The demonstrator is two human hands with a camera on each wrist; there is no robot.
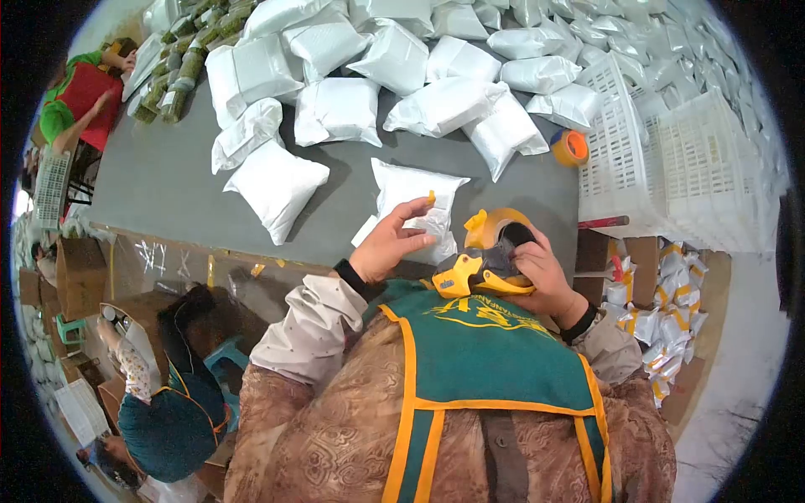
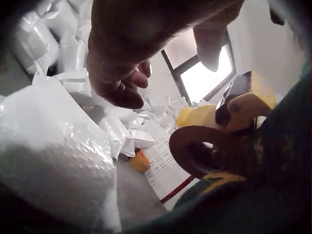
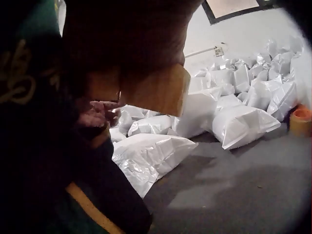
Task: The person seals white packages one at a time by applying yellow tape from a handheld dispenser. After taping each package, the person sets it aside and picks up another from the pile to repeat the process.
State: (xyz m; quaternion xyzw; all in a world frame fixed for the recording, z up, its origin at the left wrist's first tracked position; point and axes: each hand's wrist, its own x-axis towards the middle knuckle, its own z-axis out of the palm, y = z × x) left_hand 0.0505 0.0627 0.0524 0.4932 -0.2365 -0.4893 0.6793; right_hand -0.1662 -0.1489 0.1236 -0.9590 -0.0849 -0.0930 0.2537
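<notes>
Left hand [image 1: 390,243]: fingers loosely extended, thumb set apart from them, nothing clamped between them. A small yellow piece [image 1: 431,198] sits at one fingertip. The hand is over the near side of the front white bag [image 1: 419,186]; whether it touches the bag, I cannot tell.

Right hand [image 1: 545,277]: fingers curled round the tape dispenser [image 1: 470,270], clamped on it. The dispenser has yellow and dark parts and carries a roll of tape [image 1: 495,223]. It is held just beside the front white bag, on the right-hand side, close against the wearer's green apron [image 1: 495,352] with orange edging.

The front white bag lies on the grey table [image 1: 352,159], near its close edge, its wrapping creased. To its left lies another white bag [image 1: 275,189], apart from it. Beyond both, filled white bags [image 1: 337,111] lie side by side and heaped toward the far side.

An orange tape roll [image 1: 570,147] rests on the table at the right, beside the white crates [image 1: 616,142]. Below the crates, at the right, packets with yellow bands [image 1: 671,310] are piled.

At the far left, greenish containers [image 1: 180,84] are grouped near a person in red and green [image 1: 84,101]. A second person in dark teal [image 1: 172,427] is at the lower left, beside cardboard boxes [image 1: 82,268].
</notes>
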